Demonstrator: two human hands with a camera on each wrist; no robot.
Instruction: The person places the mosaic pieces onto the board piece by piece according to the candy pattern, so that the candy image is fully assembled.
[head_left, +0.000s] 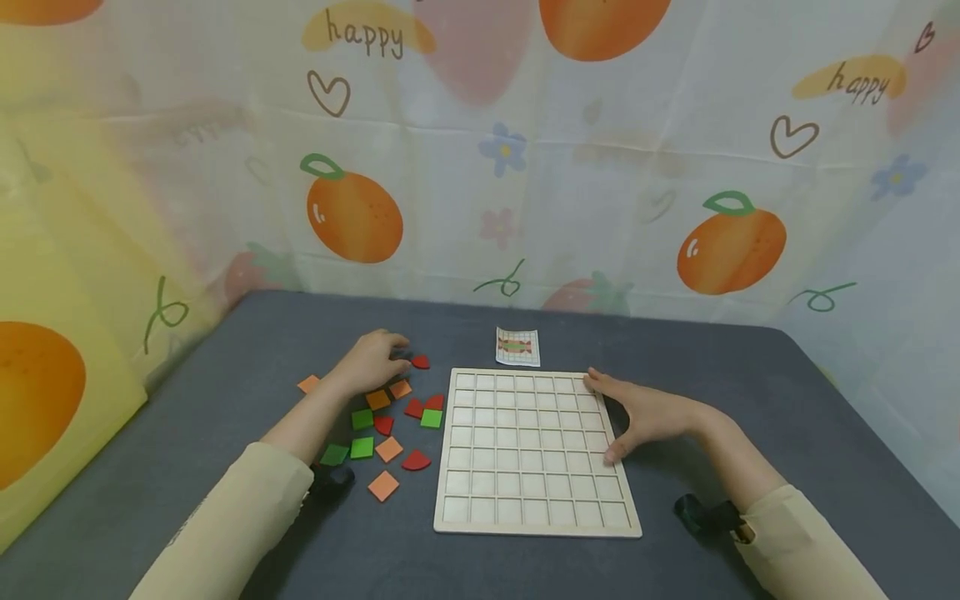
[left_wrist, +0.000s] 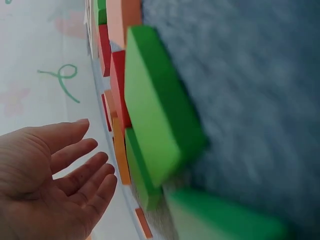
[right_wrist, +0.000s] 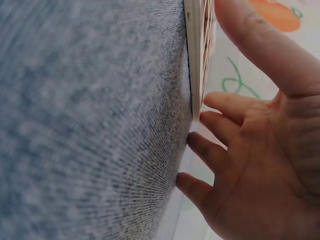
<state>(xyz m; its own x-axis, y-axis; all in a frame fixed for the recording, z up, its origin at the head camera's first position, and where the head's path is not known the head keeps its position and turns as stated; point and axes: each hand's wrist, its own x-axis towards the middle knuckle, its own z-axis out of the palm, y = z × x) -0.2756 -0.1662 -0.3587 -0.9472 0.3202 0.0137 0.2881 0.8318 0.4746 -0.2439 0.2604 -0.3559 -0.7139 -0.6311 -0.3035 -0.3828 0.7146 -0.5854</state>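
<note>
A pale wooden board (head_left: 532,461) with a grid of square recesses lies flat on the table. My right hand (head_left: 651,410) rests at its right edge, thumb and fingers spread; in the right wrist view the fingertips (right_wrist: 212,120) reach the board's edge and the cloth. Left of the board, my left hand (head_left: 372,362) hovers over the far part of a scatter of coloured tiles, near a red rounded piece (head_left: 421,362). Its fingers (left_wrist: 85,175) are loosely bent, and nothing shows between them in the left wrist view. Green square tiles (left_wrist: 155,105) stand close to that camera.
Orange tiles (head_left: 383,486), red pieces (head_left: 416,460) and green tiles (head_left: 362,447) lie spread beside the board. A small card (head_left: 517,347) with a coloured grid pattern sits behind the board. A printed curtain (head_left: 450,208) hangs beyond the dark table (head_left: 720,542).
</note>
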